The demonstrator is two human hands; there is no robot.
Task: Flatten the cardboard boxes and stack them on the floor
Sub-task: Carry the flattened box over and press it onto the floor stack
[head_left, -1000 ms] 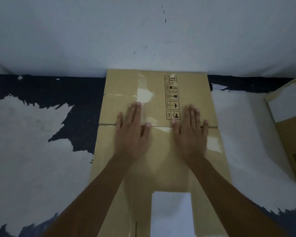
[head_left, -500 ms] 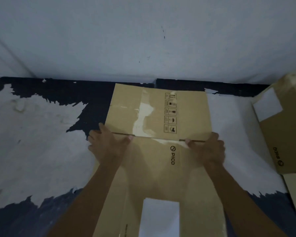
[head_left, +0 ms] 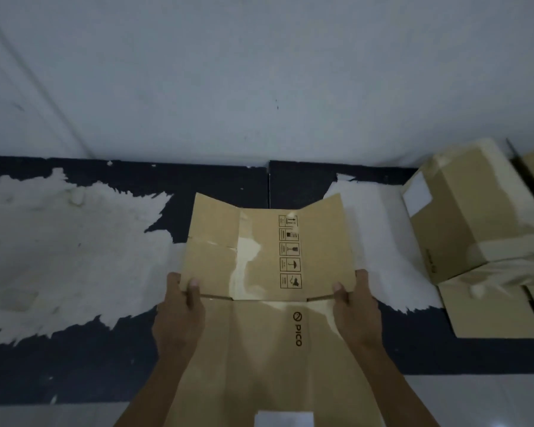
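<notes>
Flattened box (head_left: 269, 303) lifted off the floor (head_left: 74, 257), gripped at both side edges.

Left hand (head_left: 179, 312) and right hand (head_left: 356, 312) clamped on opposite edges at the flap crease, thumbs on top, fingers curled under; probably to keep the sheet level and stop it reopening while carried. Far flaps bowing upward at the corners, unsupported. Uncollapsed boxes (head_left: 469, 217) stacked close on the right against the wall (head_left: 259, 72), seemingly awaiting their turn. Stacking spot not evident.
</notes>
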